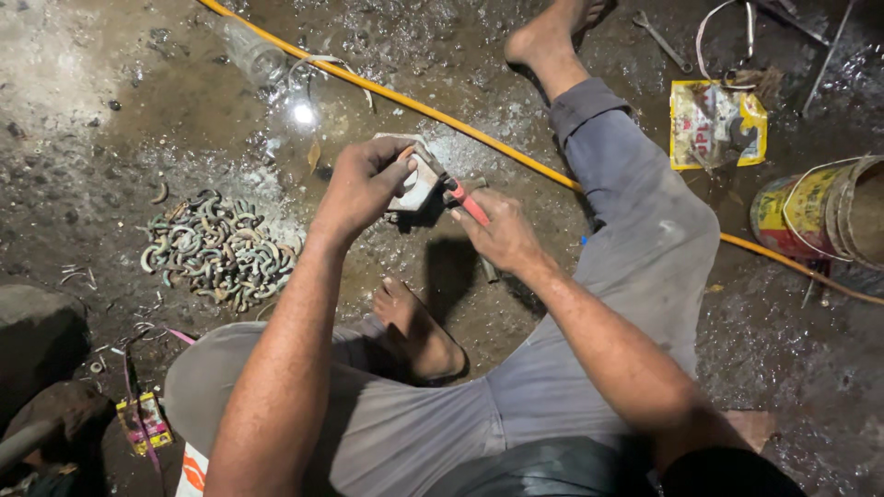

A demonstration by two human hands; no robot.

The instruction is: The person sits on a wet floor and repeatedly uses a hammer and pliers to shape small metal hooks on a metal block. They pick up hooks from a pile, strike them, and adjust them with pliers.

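**Ana:** Gripping hard there — the left hand (361,187) is clenched over a small pale metal block (416,181), held up above the wet, dark floor (110,110), just beyond the bare foot (416,331).

**Ben:** And the right hand (502,235)? Its fingers (471,201) are wrapped around the red-handled tool (463,201), whose tip meets the block's right side.

**Ana:** That block looks stiff and weighty for its size, probably slick with grime. I'd say hold it across the flat faces, as now.

**Ben:** Left of the hands lies a heap of curved metal hooks (219,250). A yellow hose (479,138) runs behind, and a painted tin (815,216) sits far right.
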